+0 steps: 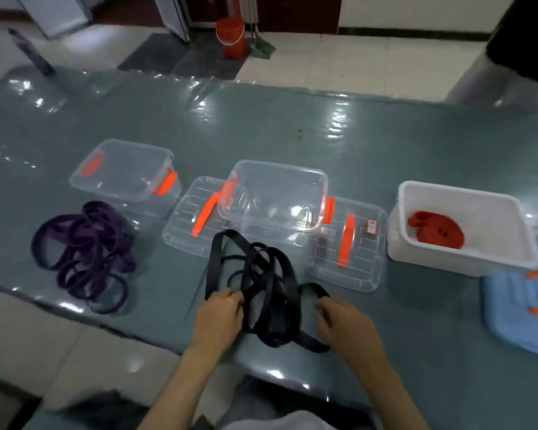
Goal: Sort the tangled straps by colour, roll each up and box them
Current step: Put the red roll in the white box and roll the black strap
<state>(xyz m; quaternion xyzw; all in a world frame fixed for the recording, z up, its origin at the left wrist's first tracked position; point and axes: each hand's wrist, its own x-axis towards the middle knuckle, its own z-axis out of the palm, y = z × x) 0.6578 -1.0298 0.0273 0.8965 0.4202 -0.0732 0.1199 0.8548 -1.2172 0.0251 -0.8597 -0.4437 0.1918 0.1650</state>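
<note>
Black strap (pixel 263 274) tangled on the surface (pixel 370 144) at 6 o'clock, pinched by left hand (pixel 219 311) and right hand (pixel 343 321). Purple strap (pixel 87 256) piled at 9 o'clock. Red strap (pixel 435 232) rolled inside white box (pixel 466 259) at 3 o'clock.

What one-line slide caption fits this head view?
Both hands, left and right, work the tangled black strap; red roll boxed, purple strap waiting.
</note>
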